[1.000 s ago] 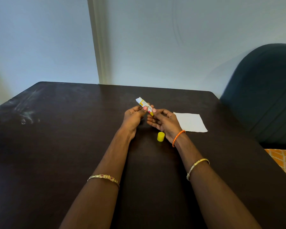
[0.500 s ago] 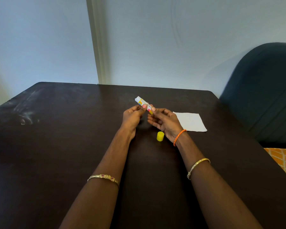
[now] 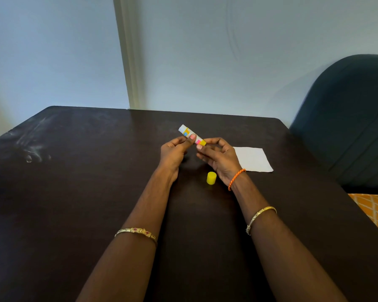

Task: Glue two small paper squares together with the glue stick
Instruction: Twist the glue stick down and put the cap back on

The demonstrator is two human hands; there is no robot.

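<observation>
Both hands are on the glue stick (image 3: 192,137), held up over the middle of the tabletop (image 3: 74,192). Left hand (image 3: 172,152) pinches the barrel, right hand (image 3: 219,156) has fingertips closed on the yellow base end. Label's too blurry to read. Yellow cap (image 3: 211,178) stands just beside the right wrist, white paper square (image 3: 252,159) lies toward the right edge.

Single head-mounted wide-angle view, angled forward and downward across the counter (image 3: 74,192); wall (image 3: 205,51) at 12 o'clock, chair (image 3: 347,116) at 2 o'clock.
</observation>
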